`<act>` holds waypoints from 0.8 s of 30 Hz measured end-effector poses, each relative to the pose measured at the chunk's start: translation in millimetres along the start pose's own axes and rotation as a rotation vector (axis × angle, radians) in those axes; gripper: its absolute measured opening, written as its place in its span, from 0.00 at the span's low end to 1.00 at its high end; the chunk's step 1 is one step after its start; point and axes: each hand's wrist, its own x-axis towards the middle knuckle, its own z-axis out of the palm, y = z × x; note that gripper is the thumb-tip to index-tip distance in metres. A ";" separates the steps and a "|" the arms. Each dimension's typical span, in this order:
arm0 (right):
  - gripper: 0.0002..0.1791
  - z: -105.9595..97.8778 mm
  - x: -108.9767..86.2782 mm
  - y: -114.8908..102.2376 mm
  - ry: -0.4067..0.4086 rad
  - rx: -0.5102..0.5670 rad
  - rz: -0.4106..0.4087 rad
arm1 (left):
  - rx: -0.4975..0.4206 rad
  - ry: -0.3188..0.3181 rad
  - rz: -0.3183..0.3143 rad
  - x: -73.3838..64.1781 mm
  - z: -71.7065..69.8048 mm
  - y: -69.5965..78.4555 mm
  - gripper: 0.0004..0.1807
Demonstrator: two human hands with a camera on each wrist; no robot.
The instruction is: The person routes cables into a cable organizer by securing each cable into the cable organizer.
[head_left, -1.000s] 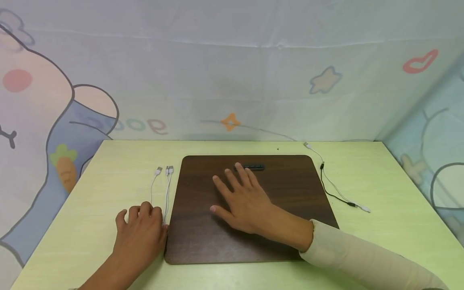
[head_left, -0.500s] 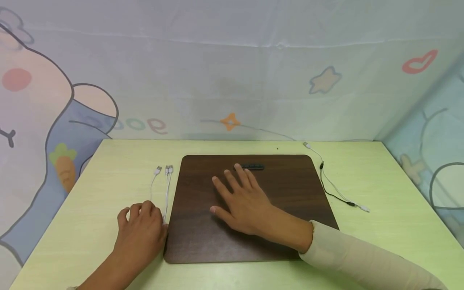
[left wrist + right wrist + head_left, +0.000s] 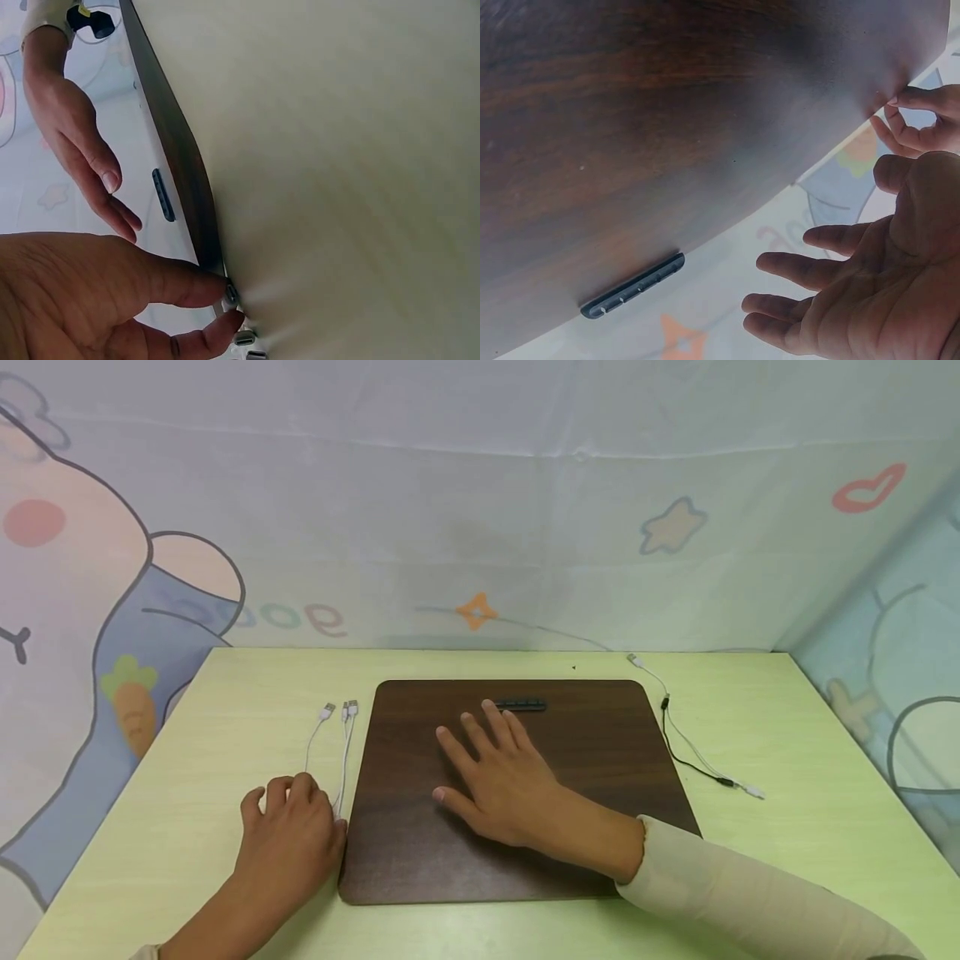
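Note:
My left hand (image 3: 288,843) is beside the left edge of a dark brown wooden board (image 3: 420,852). Its thumb and a bent finger pinch the small connector end (image 3: 231,292) of a white USB charging cable in the left wrist view. Two more connectors (image 3: 245,338) lie just beyond those fingertips. Further up the table are the metal USB plugs (image 3: 327,711) of the white cables, side by side. Spread over the board, my right hand (image 3: 502,785) has straight fingers and holds nothing. Its fingertips overlap a black slotted strip (image 3: 528,704) near the board's far edge.
Right of the board lie a white USB cable (image 3: 693,745) and a short black cable (image 3: 675,756), their lower ends together. A printed cloth (image 3: 525,527) hangs behind the pale green table (image 3: 817,827). A tiny dark speck sits behind the board.
The left hand's fingers have shifted slightly, and the leftmost white cable has bent a little to the left. The right hand has drifted barely leftward, staying spread over the board.

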 end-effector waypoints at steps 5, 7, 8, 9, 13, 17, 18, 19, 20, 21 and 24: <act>0.42 0.6 0.8 -1.7 -0.001 -0.018 -0.005 | -0.028 -0.068 -0.009 4.9 -2.0 -0.4 0.13; 0.42 1.0 1.4 -2.5 0.000 -0.029 -0.009 | -0.043 -0.101 -0.017 7.8 -3.9 -0.8 0.13; 0.42 1.2 1.8 -2.9 0.000 -0.032 -0.011 | -0.052 -0.121 -0.022 9.4 -5.1 -1.1 0.13; 0.42 1.4 2.2 -3.4 -0.002 -0.035 -0.012 | -0.060 -0.139 -0.028 11.1 -6.3 -1.4 0.13; 0.43 0.9 4.3 -5.7 -0.001 -0.039 -0.013 | -0.096 -0.193 -0.051 17.0 -11.0 -2.6 0.12; 0.43 -1.4 6.9 -9.0 -0.002 -0.034 -0.016 | -0.115 -0.205 -0.059 18.2 -12.6 -3.4 0.13; 0.43 -2.1 7.7 -10.2 -0.004 -0.035 -0.019 | -0.117 -0.203 -0.064 17.8 -12.3 -3.3 0.13; 0.43 -2.6 8.5 -11.3 -0.007 -0.037 -0.021 | -0.118 -0.200 -0.065 17.2 -11.9 -3.5 0.13; 0.43 -3.3 9.3 -12.5 -0.008 -0.041 -0.025 | -0.119 -0.196 -0.067 16.4 -11.2 -3.9 0.13; 0.43 -3.7 10.3 -13.4 -0.008 -0.046 -0.029 | -0.120 -0.192 -0.068 15.6 -10.4 -4.0 0.13; 0.43 -4.0 13.4 -15.0 -0.010 -0.049 -0.034 | -0.115 -0.183 -0.064 14.5 -8.5 -3.3 0.14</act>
